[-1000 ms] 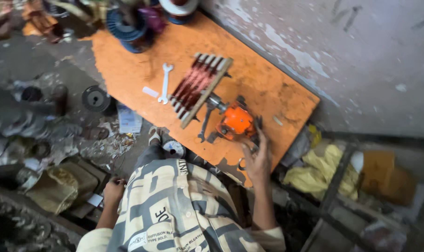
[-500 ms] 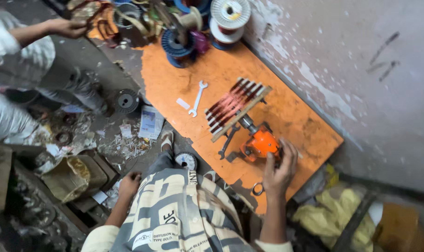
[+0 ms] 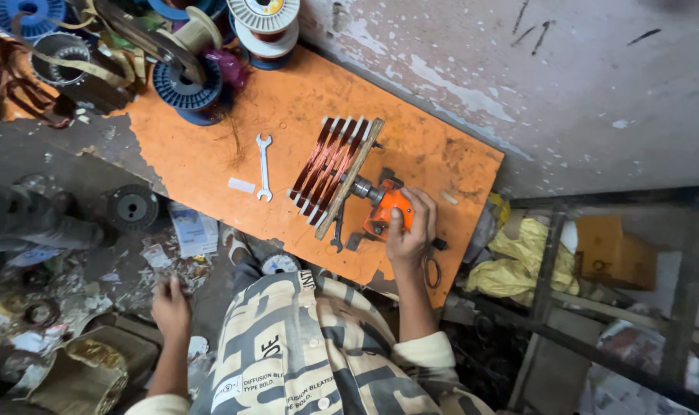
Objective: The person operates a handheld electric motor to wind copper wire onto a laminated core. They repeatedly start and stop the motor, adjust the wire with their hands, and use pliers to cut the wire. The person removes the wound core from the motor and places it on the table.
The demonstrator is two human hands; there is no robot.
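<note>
A cluttered motor-winding workshop: wire spools (image 3: 186, 86), a spanner (image 3: 264, 167) and copper coils (image 3: 328, 165) on an orange bench (image 3: 288, 115).

Wrench (image 3: 264, 167), wire spools (image 3: 186, 86), yellow cloth (image 3: 522, 261)

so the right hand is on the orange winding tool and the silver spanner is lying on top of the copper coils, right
Not quite. The right hand does rest on the orange winding tool, but the silver open-ended spanner lies flat on the orange board, beside the wooden frame wound with copper coils and apart from it, as the head view shows.
</note>
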